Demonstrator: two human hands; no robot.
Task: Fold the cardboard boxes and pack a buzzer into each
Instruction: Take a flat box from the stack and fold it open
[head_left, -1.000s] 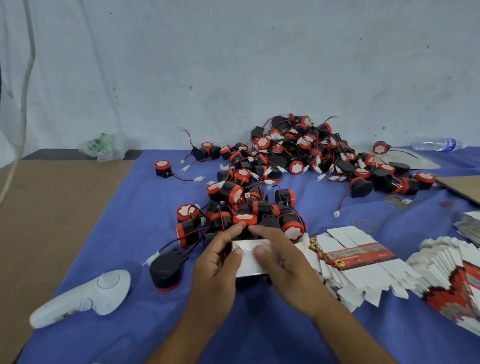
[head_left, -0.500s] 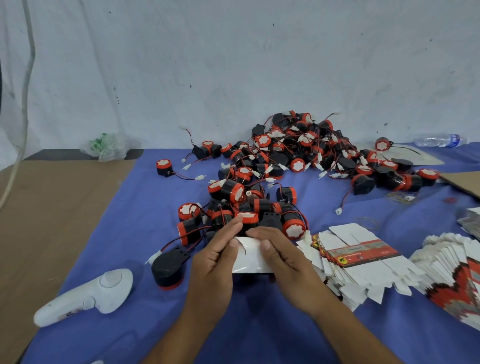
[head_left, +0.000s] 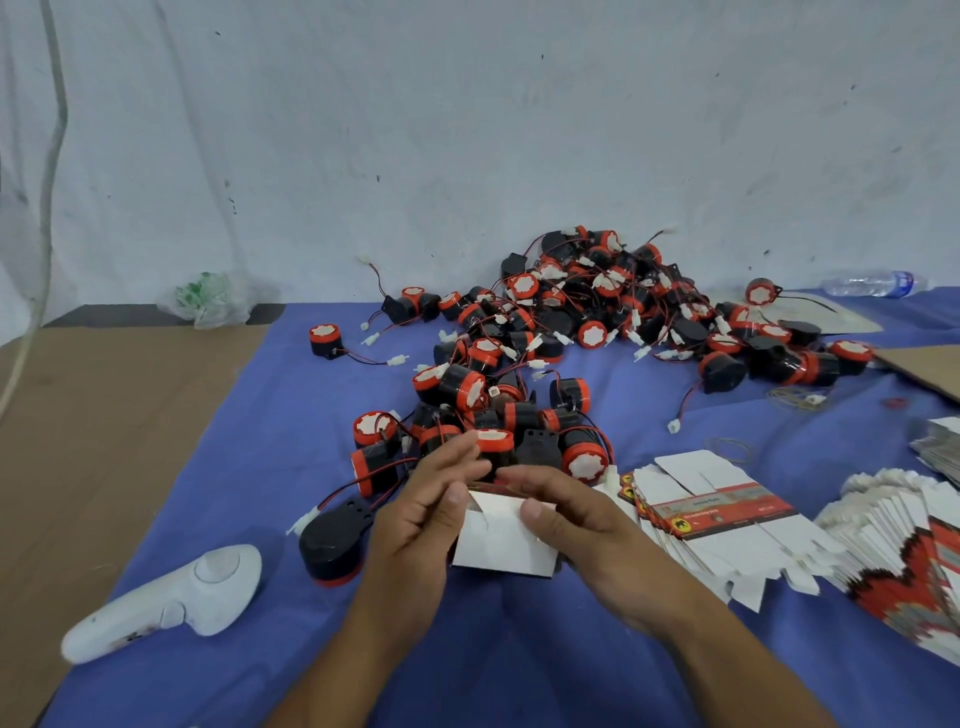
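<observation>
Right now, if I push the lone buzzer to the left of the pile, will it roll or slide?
The lone buzzer looks like a short cylinder standing on a flat end, so it would probably slide, not roll. Its thin wire and white plug lie loose and would likely trail behind.

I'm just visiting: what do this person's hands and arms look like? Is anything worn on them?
Both are bare. The left hand and right hand have no gloves, and the thumbnails look short and unpainted. No sleeve shows: the left forearm and right forearm are uncovered down to the picture's bottom edge. No watch or band shows at either wrist. Rings are too blurred to judge.
</observation>
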